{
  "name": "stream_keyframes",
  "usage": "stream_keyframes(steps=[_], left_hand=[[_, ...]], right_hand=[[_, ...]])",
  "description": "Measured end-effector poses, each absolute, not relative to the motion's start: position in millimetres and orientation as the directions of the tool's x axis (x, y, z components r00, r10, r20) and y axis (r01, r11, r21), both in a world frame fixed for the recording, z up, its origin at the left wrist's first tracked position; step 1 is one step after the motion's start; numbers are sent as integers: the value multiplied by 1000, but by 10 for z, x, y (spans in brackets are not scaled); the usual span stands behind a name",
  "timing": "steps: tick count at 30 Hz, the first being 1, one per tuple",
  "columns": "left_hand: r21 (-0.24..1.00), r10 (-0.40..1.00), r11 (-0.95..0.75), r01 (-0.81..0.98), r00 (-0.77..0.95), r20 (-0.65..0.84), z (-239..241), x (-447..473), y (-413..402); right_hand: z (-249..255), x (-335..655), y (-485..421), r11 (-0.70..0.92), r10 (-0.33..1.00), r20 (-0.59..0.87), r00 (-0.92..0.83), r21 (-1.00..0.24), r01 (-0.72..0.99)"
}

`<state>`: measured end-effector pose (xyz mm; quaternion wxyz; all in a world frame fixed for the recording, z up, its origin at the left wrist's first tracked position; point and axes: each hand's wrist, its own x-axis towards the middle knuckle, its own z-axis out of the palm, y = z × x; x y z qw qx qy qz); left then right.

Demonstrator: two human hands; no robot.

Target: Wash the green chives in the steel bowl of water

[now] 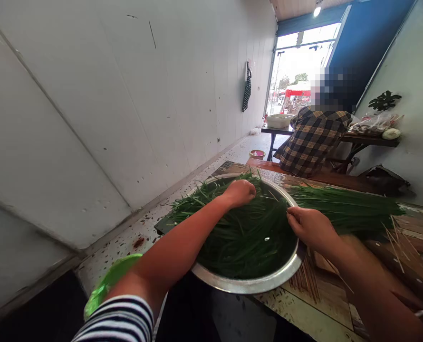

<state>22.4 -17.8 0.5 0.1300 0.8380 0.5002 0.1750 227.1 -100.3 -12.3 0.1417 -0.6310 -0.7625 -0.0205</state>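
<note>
A wide metal basin holds many long green leaves, which look like garlic chives. Above the basin's far side is my left hand, its fingers curled closed among the leaves; whatever is in them is hidden. My right hand is at the basin's right rim, thumb and fingers pinched together at the ends of some chives. A thin pale stick-like line crosses between the two hands, too fine to name surely.
More chives lie right of the basin on the wooden table. Thin wooden skewers lie by the basin. A green plastic bag is at lower left. A person in a plaid shirt sits ahead, near a white tub.
</note>
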Motion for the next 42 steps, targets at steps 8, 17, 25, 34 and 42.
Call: stream_keyframes(steps=[8, 17, 25, 34, 42], left_hand=[[512, 971, -234, 826, 225, 80, 148, 171, -229], [386, 962, -194, 902, 98, 254, 313, -139, -190], [155, 888, -380, 912, 314, 336, -200, 279, -56], [271, 868, -421, 866, 298, 396, -283, 443, -97], [847, 969, -248, 470, 117, 218, -202, 456, -66]], right_hand=[[-272, 2169, -960, 235, 948, 313, -62, -554, 799], [-283, 2137, -971, 170, 965, 262, -24, -551, 817], [-298, 2133, -954, 169, 968, 249, -31, -554, 815], [-317, 2130, -942, 180, 960, 279, -33, -520, 835], [-279, 2104, -967, 193, 960, 277, -42, -548, 814]])
